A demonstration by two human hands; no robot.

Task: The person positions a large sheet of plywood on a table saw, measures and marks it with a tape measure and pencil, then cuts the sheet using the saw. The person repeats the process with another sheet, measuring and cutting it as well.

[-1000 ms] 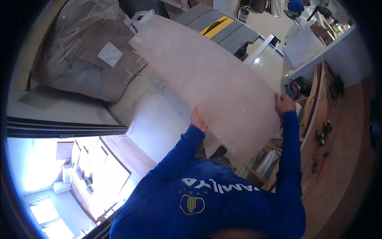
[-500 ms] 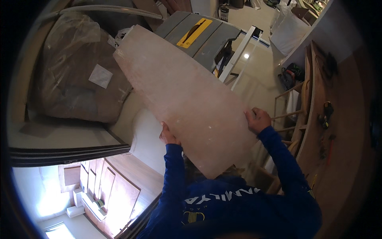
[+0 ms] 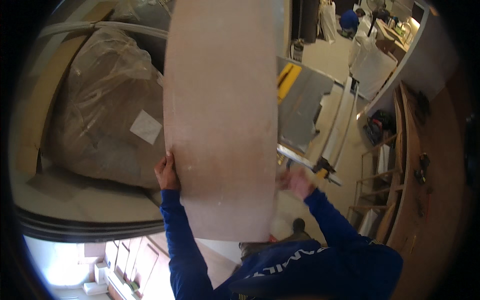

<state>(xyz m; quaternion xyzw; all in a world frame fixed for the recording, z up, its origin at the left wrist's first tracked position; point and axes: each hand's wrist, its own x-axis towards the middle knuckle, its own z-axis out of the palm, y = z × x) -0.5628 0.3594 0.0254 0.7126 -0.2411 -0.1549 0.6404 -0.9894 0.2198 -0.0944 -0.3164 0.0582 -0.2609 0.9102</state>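
left hand [image 3: 167, 173]: fingers holding the pale board [image 3: 225, 115] by its left edge | right hand [image 3: 298, 183]: blurred at the opposite edge, cannot tell its grip | pale board: between both hands, running away from the blue shirt [image 3: 355, 267] | shirt: white lettering [image 3: 306, 255] | plastic-wrapped bundle [image 3: 110, 140]: white label [image 3: 146, 127], unreadable

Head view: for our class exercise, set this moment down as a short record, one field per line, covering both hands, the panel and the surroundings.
Panel: long, pale brown, its far end running out of the picture's top
Left hand: holding the panel's left edge, thumb on the upper face
Right hand: at the panel's right edge, blurred; grip unclear
Left side: plastic-wrapped bundle with a white square on it
Beyond right edge: grey machine table, yellow strip
Background: person in blue
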